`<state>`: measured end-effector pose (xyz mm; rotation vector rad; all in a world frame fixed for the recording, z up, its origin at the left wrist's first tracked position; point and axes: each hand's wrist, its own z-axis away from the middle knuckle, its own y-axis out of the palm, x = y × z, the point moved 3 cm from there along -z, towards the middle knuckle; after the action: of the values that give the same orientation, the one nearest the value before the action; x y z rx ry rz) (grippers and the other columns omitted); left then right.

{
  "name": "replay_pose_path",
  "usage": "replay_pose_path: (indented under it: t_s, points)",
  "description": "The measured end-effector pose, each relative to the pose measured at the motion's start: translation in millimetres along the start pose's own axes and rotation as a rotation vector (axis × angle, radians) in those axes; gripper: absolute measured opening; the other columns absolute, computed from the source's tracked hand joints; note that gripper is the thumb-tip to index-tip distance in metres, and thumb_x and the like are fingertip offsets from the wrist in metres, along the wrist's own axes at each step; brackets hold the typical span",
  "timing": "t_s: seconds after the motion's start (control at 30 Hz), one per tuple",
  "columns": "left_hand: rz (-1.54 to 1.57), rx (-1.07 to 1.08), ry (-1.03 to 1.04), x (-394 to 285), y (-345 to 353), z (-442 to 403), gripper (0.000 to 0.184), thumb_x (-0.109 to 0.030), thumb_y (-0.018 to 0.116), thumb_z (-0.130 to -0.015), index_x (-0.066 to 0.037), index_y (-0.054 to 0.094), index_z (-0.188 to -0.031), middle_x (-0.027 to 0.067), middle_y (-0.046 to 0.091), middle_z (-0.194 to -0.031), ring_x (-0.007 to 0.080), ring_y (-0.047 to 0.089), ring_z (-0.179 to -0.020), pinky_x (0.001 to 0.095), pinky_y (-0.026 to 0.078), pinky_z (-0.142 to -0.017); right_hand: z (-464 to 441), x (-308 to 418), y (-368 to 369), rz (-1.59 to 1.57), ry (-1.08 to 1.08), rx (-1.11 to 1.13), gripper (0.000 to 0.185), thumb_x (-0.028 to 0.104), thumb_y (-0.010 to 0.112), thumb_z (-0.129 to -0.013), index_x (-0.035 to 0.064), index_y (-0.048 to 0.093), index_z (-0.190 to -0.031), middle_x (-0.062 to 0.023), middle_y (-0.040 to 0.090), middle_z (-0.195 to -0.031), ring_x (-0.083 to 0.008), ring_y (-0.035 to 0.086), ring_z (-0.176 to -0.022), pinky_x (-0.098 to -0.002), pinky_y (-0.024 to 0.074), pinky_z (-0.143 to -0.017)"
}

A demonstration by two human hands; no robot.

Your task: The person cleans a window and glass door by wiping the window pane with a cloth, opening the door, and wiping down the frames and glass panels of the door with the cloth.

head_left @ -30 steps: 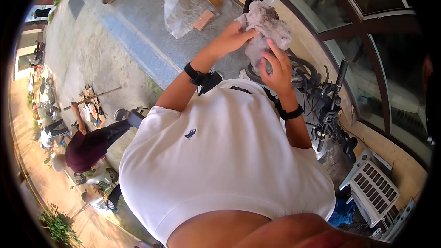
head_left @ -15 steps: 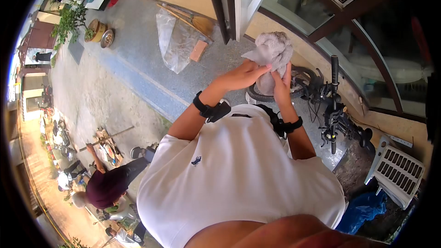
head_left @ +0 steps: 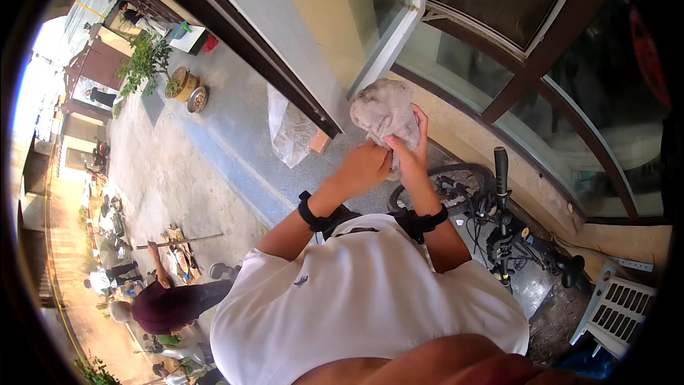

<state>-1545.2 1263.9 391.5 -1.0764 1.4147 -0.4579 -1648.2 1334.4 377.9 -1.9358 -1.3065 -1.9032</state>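
A crumpled, greyish-white cloth [head_left: 388, 110] with dark smudges is held up in front of me, bunched in both hands. My right hand [head_left: 412, 153] grips its right side, thumb across the front and fingers along the edge. At the cloth's lower left, my left hand [head_left: 365, 169] is closed with curled fingers against the fabric. A small end of the cloth hangs below between the two hands. Dark bands sit on both wrists. Just beyond the cloth is the white frame of an open window [head_left: 388, 39].
A bicycle [head_left: 502, 221] stands close on my right, beside the windowed wall. A white slatted plastic item [head_left: 623, 310] is at lower right. Clear plastic sheeting [head_left: 285, 132] and a brick [head_left: 318, 141] lie on the ground. A person in a dark red shirt [head_left: 167, 306] is at lower left.
The cloth has moved left in view and turned over, showing a smoother, smudged side. My left hand has shifted to its lower edge and curled. The view has swung toward the window frame.
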Motion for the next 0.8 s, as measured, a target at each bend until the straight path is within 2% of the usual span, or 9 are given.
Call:
replay_pose_path:
  t_s: [0.1, 0.17, 0.23, 0.27, 0.37, 0.5, 0.6, 0.67, 0.8]
  points:
    - [-0.101, 0.183, -0.068, -31, -47, -4, 0.023, -0.019, 0.055, -0.092, 0.003, 0.06, -0.091, 0.0227, 0.061, -0.081, 0.0417, 0.06, -0.079, 0.0496, 0.047, -0.069, -8, -12, 0, -0.041, -0.009, 0.046, 0.068, -0.004, 0.063, -0.072, 0.0051, 0.041, -0.136, -0.0122, 0.046, -0.133, -0.0223, 0.045, -0.125, -0.0345, 0.0345, -0.106]
    - [-0.086, 0.129, -0.145, -53, -101, 0, 0.024, -0.017, 0.061, -0.091, 0.004, 0.066, -0.103, 0.0237, 0.066, -0.085, 0.0348, 0.065, -0.066, 0.0382, 0.053, -0.062, -22, -15, 8, 0.016, -0.126, 0.067, 0.064, -0.008, 0.061, -0.072, 0.0041, 0.045, -0.133, -0.0118, 0.048, -0.131, -0.0222, 0.047, -0.123, -0.0343, 0.0348, -0.106]
    - [0.289, -0.251, -0.251, -49, -146, 15, 0.015, -0.01, 0.06, -0.092, 0.0, 0.067, -0.101, 0.0156, 0.07, -0.086, 0.018, 0.069, -0.068, 0.033, 0.053, -0.057, -41, -21, 11, 0.035, -0.162, 0.012, 0.063, -0.008, 0.061, -0.072, 0.0037, 0.045, -0.132, -0.0118, 0.049, -0.131, -0.0222, 0.047, -0.123, -0.0344, 0.0349, -0.106]
    - [0.265, -0.576, -0.088, -33, -165, 30, 0.015, -0.009, 0.054, -0.094, 0.001, 0.065, -0.095, 0.0115, 0.069, -0.082, 0.0147, 0.065, -0.066, 0.031, 0.051, -0.059, -46, -25, 9, 0.074, -0.18, -0.046, 0.062, -0.008, 0.061, -0.073, 0.0032, 0.045, -0.132, -0.0119, 0.049, -0.13, -0.0221, 0.047, -0.123, -0.0345, 0.0351, -0.106]
    - [0.036, -1.182, 0.14, -2, -212, 34, 0.024, -0.02, 0.048, -0.093, 0.001, 0.057, -0.101, 0.0116, 0.055, -0.095, 0.0183, 0.049, -0.087, 0.0316, 0.041, -0.083, -77, -23, 1, 0.085, -0.203, -0.208, 0.062, -0.008, 0.061, -0.072, 0.0012, 0.046, -0.131, -0.0139, 0.049, -0.129, -0.0236, 0.049, -0.121, -0.0354, 0.0374, -0.105]
    - [0.223, -1.144, -0.002, 35, -220, -12, 0.071, -0.052, 0.048, -0.093, 0.001, 0.036, -0.139, 0.015, 0.045, -0.137, 0.0236, 0.045, -0.123, 0.0372, 0.035, -0.101, -131, -37, -13, 0.474, -0.302, -0.336, 0.062, -0.01, 0.059, -0.072, 0.0065, 0.05, -0.132, -0.0178, 0.045, -0.127, -0.0343, 0.048, -0.122, -0.0385, 0.0389, -0.103]
    - [0.375, -1.114, -0.084, 69, -200, -27, 0.07, -0.049, 0.045, -0.096, 0.002, 0.032, -0.142, 0.0147, 0.041, -0.143, 0.0248, 0.041, -0.129, 0.038, 0.03, -0.109, -154, -36, -6, 0.774, -0.482, -0.005, 0.065, -0.01, 0.06, -0.071, 0.0116, 0.052, -0.132, -0.0217, 0.043, -0.127, -0.0417, 0.047, -0.119, -0.0424, 0.0403, -0.102]
    - [0.526, -1.112, -0.223, 91, -182, -28, 0.063, -0.045, 0.038, -0.101, 0.002, 0.033, -0.142, 0.0139, 0.041, -0.144, 0.0239, 0.042, -0.131, 0.0376, 0.032, -0.109, -159, -52, 3, 0.775, -0.454, 0.045, 0.065, -0.009, 0.061, -0.07, 0.0126, 0.052, -0.131, -0.0225, 0.043, -0.126, -0.0434, 0.047, -0.118, -0.0437, 0.0409, -0.101]
    - [0.833, -1.168, -0.109, 96, -166, -27, 0.054, -0.045, 0.032, -0.103, -0.002, 0.039, -0.136, 0.01, 0.049, -0.133, 0.021, 0.047, -0.122, 0.0384, 0.038, -0.103, -157, -92, 13, 0.769, -0.365, 0.01, 0.063, -0.007, 0.063, -0.068, 0.0128, 0.055, -0.127, -0.0232, 0.041, -0.128, -0.0453, 0.047, -0.116, -0.0459, 0.0424, -0.099]
